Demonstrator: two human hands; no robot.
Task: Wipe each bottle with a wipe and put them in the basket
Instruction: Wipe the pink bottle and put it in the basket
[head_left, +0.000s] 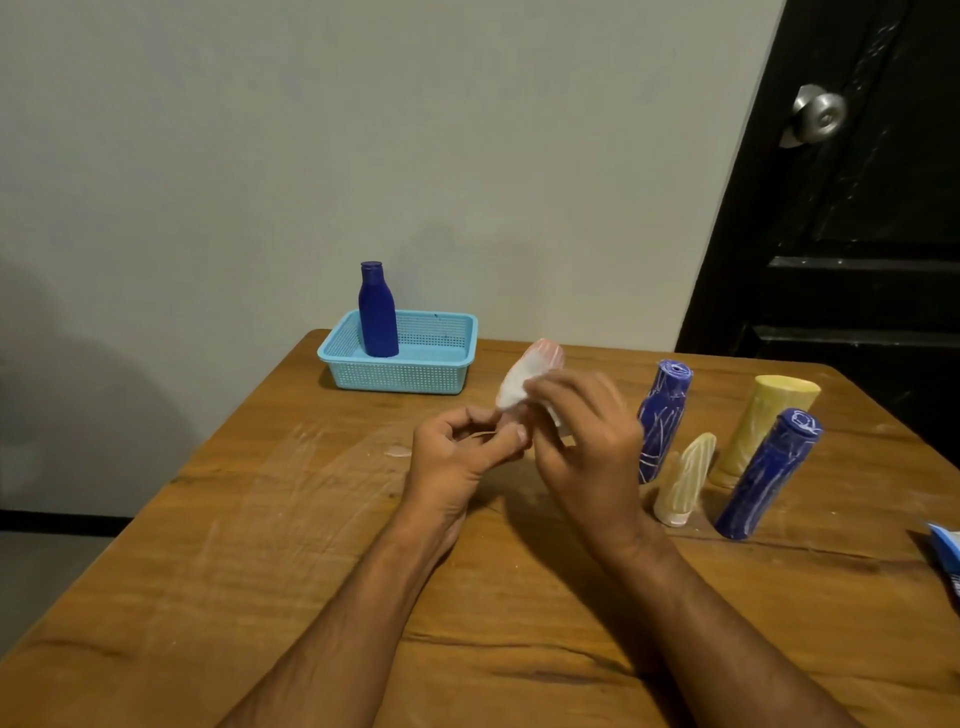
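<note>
right hand (582, 441) hides wipe; pink bottle (540, 364) blurred; packet (948, 558) cropped

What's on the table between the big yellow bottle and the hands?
In the head view, a scribbled blue bottle and a small cream bottle stand between the yellow bottle and the hands.

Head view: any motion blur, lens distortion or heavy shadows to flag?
Head view: right hand and wipe are smeared by motion blur; left hand is sharper. Wide-angle bend tilts the door and the bottles at right, e.g. the blue bottle. Dim warm light; soft shadows on the wall at left and under the forearms. No glare except on the doorknob.
</note>
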